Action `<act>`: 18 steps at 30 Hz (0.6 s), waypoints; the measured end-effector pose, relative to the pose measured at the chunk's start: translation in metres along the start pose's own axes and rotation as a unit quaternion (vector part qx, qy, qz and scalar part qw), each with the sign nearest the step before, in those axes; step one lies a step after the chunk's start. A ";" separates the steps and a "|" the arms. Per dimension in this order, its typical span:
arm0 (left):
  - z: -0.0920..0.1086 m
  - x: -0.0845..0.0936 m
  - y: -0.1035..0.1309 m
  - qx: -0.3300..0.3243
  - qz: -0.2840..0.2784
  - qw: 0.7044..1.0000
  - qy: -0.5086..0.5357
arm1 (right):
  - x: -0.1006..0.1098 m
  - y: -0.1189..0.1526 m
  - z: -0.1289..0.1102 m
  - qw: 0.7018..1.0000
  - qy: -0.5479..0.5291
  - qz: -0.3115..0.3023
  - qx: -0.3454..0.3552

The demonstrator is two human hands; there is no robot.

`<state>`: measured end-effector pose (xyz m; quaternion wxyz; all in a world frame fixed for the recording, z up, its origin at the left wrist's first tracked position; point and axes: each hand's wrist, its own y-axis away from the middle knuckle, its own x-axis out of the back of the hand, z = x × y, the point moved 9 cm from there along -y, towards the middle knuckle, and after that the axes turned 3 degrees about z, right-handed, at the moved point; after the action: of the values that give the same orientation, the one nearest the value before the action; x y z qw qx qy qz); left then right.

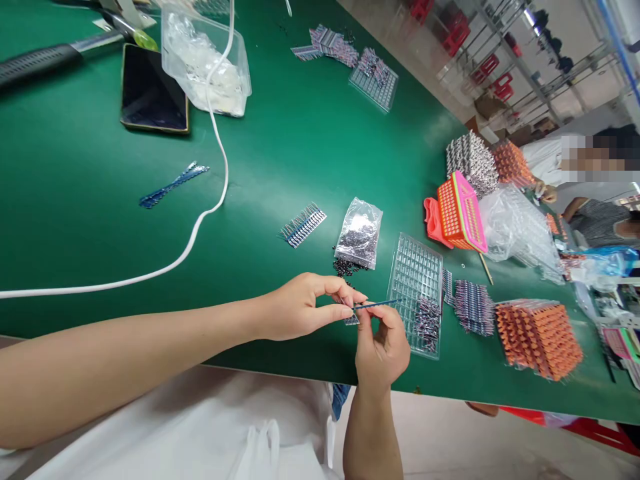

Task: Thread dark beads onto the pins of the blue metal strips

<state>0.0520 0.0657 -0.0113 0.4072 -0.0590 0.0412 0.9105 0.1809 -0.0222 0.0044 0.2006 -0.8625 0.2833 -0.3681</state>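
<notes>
My left hand (300, 308) pinches a small comb-like strip (352, 320) between thumb and fingertips. My right hand (381, 347), touching it from below, grips a thin blue pin (380, 304) pointing right. Judged light, slender and easily bent: hold near the ends, gently. Just above my fingers lie loose dark beads (344, 267) and their bag (359, 233); to the right, a clear tray (417, 280).

An assembly workshop: green bench (300, 153), component trays (416, 280), co-workers alongside.

Bare forearms, white garment, no gloves.
</notes>
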 end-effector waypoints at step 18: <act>-0.003 -0.004 0.002 0.022 -0.015 0.997 0.072 | 0.006 -0.004 -0.007 0.998 -0.040 0.040 0.000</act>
<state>0.0536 0.0614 -0.0140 0.4179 -0.1163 0.0896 0.8966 0.1802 -0.0239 0.0140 0.2264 -0.8644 0.3093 -0.3254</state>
